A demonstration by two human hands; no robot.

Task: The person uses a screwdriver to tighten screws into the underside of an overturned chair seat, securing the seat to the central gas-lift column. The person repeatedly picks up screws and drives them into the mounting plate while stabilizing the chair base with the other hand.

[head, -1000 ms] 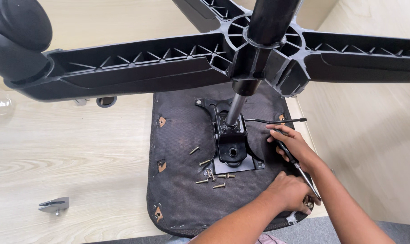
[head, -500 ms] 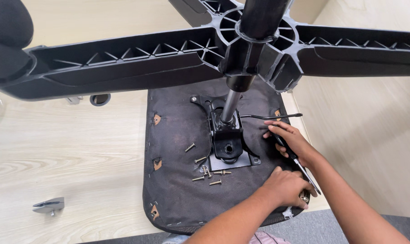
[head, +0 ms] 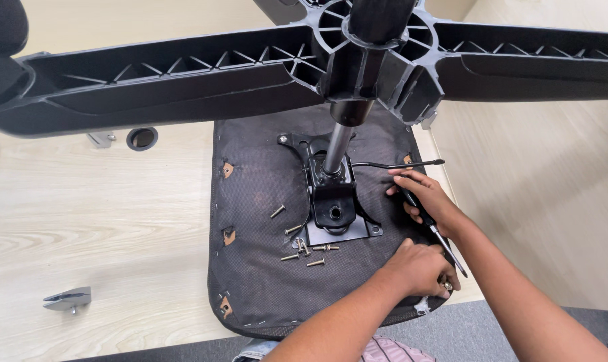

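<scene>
An upturned office chair seat lies on the table, its dark fabric underside up. A black tilt mechanism is bolted on its metal plate, and the gas column rises to the five-arm base close to the camera. My right hand rests on the seat right of the mechanism, holding a thin black tool that slants toward me. My left hand is curled at the seat's near right edge with a small bolt at its fingertips. Several loose screws lie left of the plate.
A black lever rod sticks out right from the mechanism, just above my right hand. On the light wood table lie a metal bracket at the near left and a black round cap under a base arm. Grey floor shows at the bottom.
The view has shifted a little, so the base sits higher in frame. Both hands stay at the seat's right side with hardly any movement.
</scene>
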